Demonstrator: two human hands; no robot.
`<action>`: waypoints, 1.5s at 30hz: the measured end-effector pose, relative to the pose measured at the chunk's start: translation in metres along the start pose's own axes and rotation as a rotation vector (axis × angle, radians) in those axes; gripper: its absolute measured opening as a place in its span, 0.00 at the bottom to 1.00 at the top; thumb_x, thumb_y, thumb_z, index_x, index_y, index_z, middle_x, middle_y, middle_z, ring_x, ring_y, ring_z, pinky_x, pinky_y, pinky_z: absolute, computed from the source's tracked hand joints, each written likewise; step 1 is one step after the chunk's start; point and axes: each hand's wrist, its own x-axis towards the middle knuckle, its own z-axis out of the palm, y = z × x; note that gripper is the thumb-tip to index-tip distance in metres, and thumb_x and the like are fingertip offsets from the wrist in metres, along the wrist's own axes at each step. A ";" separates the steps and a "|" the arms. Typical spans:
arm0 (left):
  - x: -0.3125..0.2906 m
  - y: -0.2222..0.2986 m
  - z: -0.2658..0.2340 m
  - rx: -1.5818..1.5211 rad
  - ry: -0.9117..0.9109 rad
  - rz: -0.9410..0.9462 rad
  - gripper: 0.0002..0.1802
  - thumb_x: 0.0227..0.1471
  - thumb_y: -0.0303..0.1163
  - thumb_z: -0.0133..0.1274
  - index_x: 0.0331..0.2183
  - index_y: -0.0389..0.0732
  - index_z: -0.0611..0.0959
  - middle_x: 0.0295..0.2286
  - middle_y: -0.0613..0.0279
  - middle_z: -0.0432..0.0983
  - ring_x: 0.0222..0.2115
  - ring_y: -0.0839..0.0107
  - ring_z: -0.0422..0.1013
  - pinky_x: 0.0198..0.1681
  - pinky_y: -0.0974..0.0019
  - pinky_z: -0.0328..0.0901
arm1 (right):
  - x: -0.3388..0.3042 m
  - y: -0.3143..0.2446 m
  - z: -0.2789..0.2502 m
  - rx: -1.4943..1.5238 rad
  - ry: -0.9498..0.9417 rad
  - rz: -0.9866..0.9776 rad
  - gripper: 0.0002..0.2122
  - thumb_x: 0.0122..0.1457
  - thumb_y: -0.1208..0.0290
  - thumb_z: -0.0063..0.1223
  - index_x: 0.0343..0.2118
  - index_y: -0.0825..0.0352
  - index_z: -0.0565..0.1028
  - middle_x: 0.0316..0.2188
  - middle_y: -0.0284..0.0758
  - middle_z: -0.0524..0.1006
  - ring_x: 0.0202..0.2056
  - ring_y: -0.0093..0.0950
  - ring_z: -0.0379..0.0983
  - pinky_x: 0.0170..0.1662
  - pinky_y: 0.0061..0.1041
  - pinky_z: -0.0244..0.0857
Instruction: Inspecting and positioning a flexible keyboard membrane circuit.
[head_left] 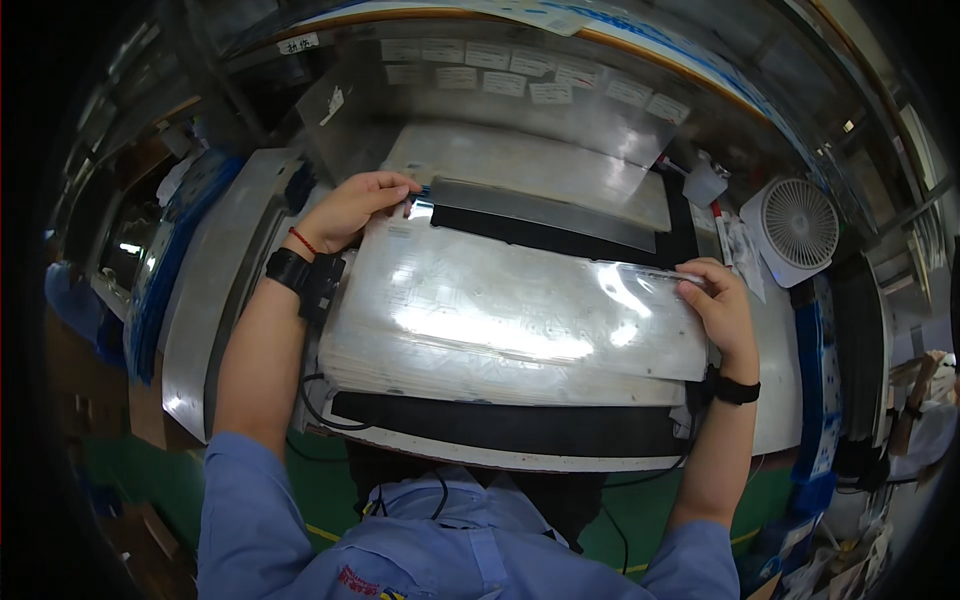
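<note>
A clear, shiny plastic sheet lies over a stack of similar flat sheets, its surface streaked with glare. My left hand is closed at the sheet's far left corner, thumb and fingers pinched together close to the end of a grey flat strip. At the far right corner, my right hand pinches the sheet's edge between thumb and fingers. Beyond the sheet, the strip rests across a black mat, and another pale sheet lies behind it.
A white fan stands at the right, near a small clear bottle. An upright panel with paper labels closes off the back. Metal-grey panels and blue-edged stacks stand at the left. A black cable hangs along the front edge.
</note>
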 end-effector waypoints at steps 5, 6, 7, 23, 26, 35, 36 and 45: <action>0.004 -0.003 0.002 -0.167 0.079 0.087 0.19 0.62 0.40 0.41 0.43 0.35 0.76 0.36 0.60 0.76 0.37 0.77 0.72 0.40 0.75 0.66 | 0.001 0.011 -0.002 0.227 0.094 0.115 0.06 0.56 0.78 0.53 0.37 0.68 0.75 0.31 0.27 0.75 0.34 0.17 0.69 0.39 0.16 0.62; 0.001 0.002 0.004 -0.226 0.086 0.073 0.20 0.62 0.42 0.40 0.42 0.35 0.76 0.35 0.60 0.76 0.36 0.76 0.72 0.40 0.74 0.67 | 0.002 0.010 -0.002 0.243 0.118 0.124 0.06 0.56 0.78 0.53 0.38 0.68 0.75 0.31 0.27 0.74 0.33 0.17 0.69 0.39 0.16 0.62; 0.000 0.005 0.005 -0.284 0.094 0.060 0.22 0.63 0.44 0.38 0.42 0.35 0.76 0.34 0.60 0.76 0.35 0.76 0.72 0.39 0.74 0.67 | 0.003 0.010 -0.002 0.259 0.142 0.133 0.06 0.57 0.78 0.53 0.38 0.67 0.74 0.31 0.26 0.74 0.33 0.16 0.68 0.39 0.15 0.62; 0.011 -0.008 0.000 -0.191 0.168 0.170 0.11 0.60 0.35 0.47 0.37 0.37 0.77 0.30 0.67 0.76 0.25 0.83 0.66 0.31 0.81 0.63 | 0.006 0.000 0.006 0.494 0.297 0.184 0.09 0.60 0.73 0.50 0.43 0.69 0.72 0.28 0.27 0.74 0.27 0.15 0.68 0.31 0.14 0.62; 0.011 -0.013 -0.013 -0.226 0.158 0.204 0.11 0.60 0.34 0.46 0.38 0.36 0.76 0.29 0.66 0.75 0.24 0.83 0.66 0.31 0.80 0.63 | 0.007 0.010 -0.001 0.521 0.246 0.172 0.09 0.62 0.71 0.48 0.41 0.69 0.72 0.27 0.27 0.74 0.27 0.15 0.68 0.31 0.14 0.63; 0.012 -0.008 -0.002 -0.260 0.271 0.166 0.11 0.60 0.35 0.45 0.37 0.39 0.77 0.29 0.68 0.74 0.29 0.82 0.68 0.35 0.77 0.64 | 0.006 0.013 -0.003 0.357 0.235 0.149 0.07 0.63 0.69 0.47 0.34 0.67 0.74 0.21 0.21 0.70 0.20 0.09 0.58 0.23 0.09 0.50; 0.011 -0.010 -0.007 -0.244 0.264 0.162 0.11 0.60 0.36 0.45 0.38 0.39 0.77 0.30 0.69 0.74 0.30 0.82 0.68 0.36 0.78 0.63 | 0.006 0.010 -0.003 0.328 0.244 0.147 0.08 0.63 0.68 0.47 0.34 0.67 0.74 0.21 0.21 0.70 0.19 0.08 0.57 0.22 0.09 0.49; 0.007 -0.004 -0.008 -0.251 0.290 0.214 0.11 0.60 0.37 0.46 0.37 0.41 0.78 0.20 0.77 0.66 0.19 0.86 0.56 0.22 0.80 0.50 | 0.004 0.025 -0.010 0.444 0.227 0.165 0.10 0.63 0.65 0.47 0.35 0.67 0.74 0.21 0.23 0.72 0.19 0.10 0.60 0.22 0.09 0.55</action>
